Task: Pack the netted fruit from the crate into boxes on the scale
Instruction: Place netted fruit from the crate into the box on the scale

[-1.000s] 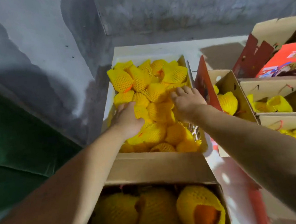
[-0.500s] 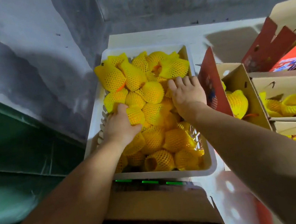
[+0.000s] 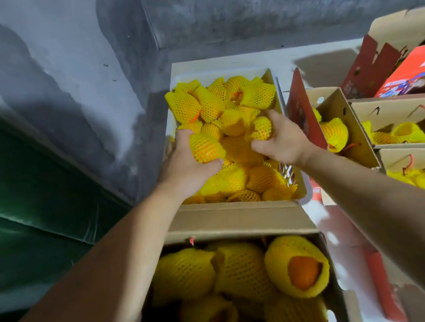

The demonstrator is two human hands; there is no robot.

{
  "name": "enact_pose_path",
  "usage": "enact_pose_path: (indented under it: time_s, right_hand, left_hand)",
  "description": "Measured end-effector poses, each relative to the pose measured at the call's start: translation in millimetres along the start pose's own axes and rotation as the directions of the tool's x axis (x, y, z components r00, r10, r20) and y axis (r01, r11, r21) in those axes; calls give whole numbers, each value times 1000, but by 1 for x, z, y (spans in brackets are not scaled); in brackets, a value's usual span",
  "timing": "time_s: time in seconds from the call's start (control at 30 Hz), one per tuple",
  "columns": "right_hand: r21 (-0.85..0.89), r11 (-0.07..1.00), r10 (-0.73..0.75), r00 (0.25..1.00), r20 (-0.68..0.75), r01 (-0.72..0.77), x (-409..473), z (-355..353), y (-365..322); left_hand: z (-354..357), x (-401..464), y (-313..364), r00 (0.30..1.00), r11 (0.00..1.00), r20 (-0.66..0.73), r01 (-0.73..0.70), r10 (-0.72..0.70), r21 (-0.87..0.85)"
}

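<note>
Netted fruit, left (image 3: pixel 206 148): orange fruit in a yellow foam net sleeve. Lifted just above the heap at the left side of the crate (image 3: pixel 302 190). Clamped in the left hand (image 3: pixel 188 163), thumb under, fingers over the far side.

Netted fruit, right (image 3: pixel 261 128): same kind, at the middle-right of the crate heap. Gripped by the right hand (image 3: pixel 282 140), fingers curled over the top, thumb pointing toward the heap's centre.

Handling, judged: moderate weight, one per hand manageable. Sleeve soft and springy, grippy rather than slippery; loose on the fruit and open at the ends, so liable to slide off if taken by the mesh alone. Best held round the belly, with pressure reaching the firm fruit beneath. Skin likely bruisable; set down, not dropped.

Pose: both forearms stretched forward over the near box (image 3: pixel 239 223), wrists level, palms turned inward toward each other.

Destination: near box already holding several netted fruit (image 3: pixel 297 266) at its near-right corner. Scale beneath not visible.

Adjacent: further open boxes (image 3: pixel 354 125) with netted fruit along the right.
</note>
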State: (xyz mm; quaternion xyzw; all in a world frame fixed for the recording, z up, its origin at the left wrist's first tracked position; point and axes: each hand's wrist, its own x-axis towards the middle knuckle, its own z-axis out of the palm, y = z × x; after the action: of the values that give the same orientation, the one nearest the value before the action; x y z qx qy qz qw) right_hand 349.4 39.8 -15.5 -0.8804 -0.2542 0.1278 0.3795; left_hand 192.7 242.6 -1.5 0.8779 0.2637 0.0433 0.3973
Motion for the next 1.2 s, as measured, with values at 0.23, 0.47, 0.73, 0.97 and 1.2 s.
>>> enact_pose_path:
  time_s: [0.23, 0.47, 0.73, 0.97, 1.2]
  right_hand:
    - [524, 850, -30, 999, -33, 42, -123, -14, -84]
    - [601, 789, -28, 985, -169, 125, -245, 4, -136]
    - [767, 627, 232, 907, -350, 136, -336, 33, -133]
    - [816, 565, 310, 886, -345, 120, -375, 37, -137]
    - [804, 592, 252, 936, -244, 49, -399, 67, -173]
  left_hand:
    - [-32, -79, 10, 999, 856, -50, -21, -5, -516]
    - [-71, -198, -8, 996, 742, -89, -83, 32, -665]
    - [-77, -272, -30, 964, 630, -264, -221, 26, -745]
    - [-112, -266, -66, 968, 986, 206, -155, 141, 53]
    - [-129, -303, -76, 972, 922, 16, -216, 233, -323]
